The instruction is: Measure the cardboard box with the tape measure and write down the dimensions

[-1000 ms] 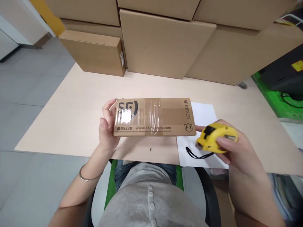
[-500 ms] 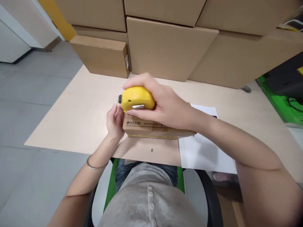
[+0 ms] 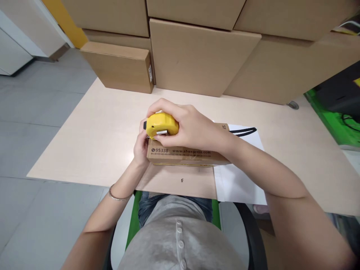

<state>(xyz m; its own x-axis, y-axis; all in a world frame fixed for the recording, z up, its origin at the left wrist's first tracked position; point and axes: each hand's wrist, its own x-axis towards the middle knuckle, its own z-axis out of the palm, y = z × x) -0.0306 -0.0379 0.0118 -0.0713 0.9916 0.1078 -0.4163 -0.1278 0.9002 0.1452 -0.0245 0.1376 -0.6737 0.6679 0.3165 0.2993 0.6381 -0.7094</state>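
Observation:
My right hand [image 3: 194, 125] is closed around a yellow tape measure [image 3: 163, 123], just above the left end of a cardboard box [image 3: 185, 152]. The box has printed lettering along its near side. My left hand [image 3: 141, 150], a bracelet on its wrist, is at the box's left end, close beneath the tape measure. Its fingers are curled, their tips partly hidden behind the tape measure; what they pinch is not clear. Under the box lie a flat brown sheet [image 3: 180, 183] and white paper [image 3: 240, 183].
Large cardboard boxes [image 3: 197, 56] are stacked along the back of the table [image 3: 84, 138]. A smaller carton [image 3: 120, 71] stands at the back left. A black strap [image 3: 244, 131] lies on the paper. Beyond the right side is a green surface [image 3: 334, 120] with dark items.
My right hand has lowered the tape measure slightly toward the box. My left hand has shifted slightly right and now sits closer to the tape measure. More of the box's lettering and the black strap show.

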